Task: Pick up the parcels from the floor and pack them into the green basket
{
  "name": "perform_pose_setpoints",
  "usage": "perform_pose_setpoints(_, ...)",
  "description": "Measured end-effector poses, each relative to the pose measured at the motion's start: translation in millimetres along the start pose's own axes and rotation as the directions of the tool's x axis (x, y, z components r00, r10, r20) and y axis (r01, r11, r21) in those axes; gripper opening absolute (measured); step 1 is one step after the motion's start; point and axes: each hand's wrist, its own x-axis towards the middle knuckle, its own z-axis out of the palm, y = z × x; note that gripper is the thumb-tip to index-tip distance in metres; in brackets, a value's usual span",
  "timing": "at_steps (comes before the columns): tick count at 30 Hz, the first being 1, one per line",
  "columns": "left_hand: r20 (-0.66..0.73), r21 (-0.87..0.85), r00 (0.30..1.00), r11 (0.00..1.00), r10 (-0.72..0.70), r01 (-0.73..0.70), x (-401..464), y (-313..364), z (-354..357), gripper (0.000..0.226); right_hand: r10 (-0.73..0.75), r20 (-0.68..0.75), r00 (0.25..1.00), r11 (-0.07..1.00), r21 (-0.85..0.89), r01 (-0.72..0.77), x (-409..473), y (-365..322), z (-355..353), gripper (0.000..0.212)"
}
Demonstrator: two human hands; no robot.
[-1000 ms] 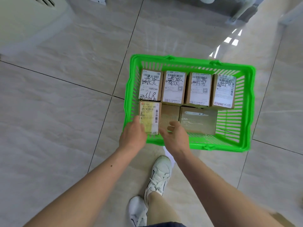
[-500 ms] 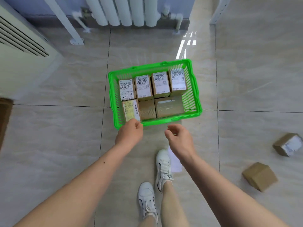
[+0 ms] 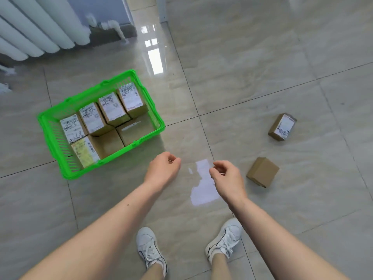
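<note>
While both hands hang loosely curled and empty, plain parcel (image 3: 262, 171) lies just right of right hand (image 3: 227, 178); left hand (image 3: 163, 170) sits farther off.

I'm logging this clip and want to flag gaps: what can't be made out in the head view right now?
- Label text on the parcels in the green basket: blurred, too small.
- Plain parcel on the floor: any label is on a hidden face.
- Radiator: cut off by the top and left edges.
- Palms of the left hand and right hand: turned away, though nothing shows in either.
</note>
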Motion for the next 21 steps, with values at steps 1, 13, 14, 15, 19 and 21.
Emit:
perform_pose_setpoints(1,0.015,-0.002,1.000,1.000,0.006,-0.006,-1.1,12.6,20.3,0.021,0.019,-0.016,1.000,1.000,0.010,-0.019,8.5,12.1,-20.1,0.030)
perform_pose_setpoints(13,0.204,0.053,0.979,0.998,0.018,-0.029,17.5,103.9,251.2,0.018,0.232,-0.113,0.966,0.971,0.078,-0.224,117.8,155.1,-199.7,0.041)
perform_pose_setpoints(14,0.220,0.065,0.975,0.997,0.028,-0.043,23.2,106.3,266.9,0.016,0.247,-0.109,0.963,0.968,0.076,-0.240,127.7,167.1,-206.3,0.043)
perform_pose_setpoints(15,0.233,0.075,0.972,0.996,0.039,-0.058,31.4,109.6,282.0,0.016,0.261,-0.108,0.959,0.964,0.074,-0.254,138.5,178.1,-211.6,0.045)
perform_pose_setpoints(19,0.292,0.098,0.953,0.989,0.081,-0.114,69.4,124.8,342.5,0.028,0.298,-0.118,0.947,0.953,0.089,-0.289,189.2,217.6,-220.0,0.053)
perform_pose_setpoints(21,0.339,0.088,0.939,0.991,0.062,-0.098,86.8,128.2,374.2,0.036,0.326,-0.110,0.939,0.944,0.099,-0.316,216.8,239.4,-217.2,0.054)
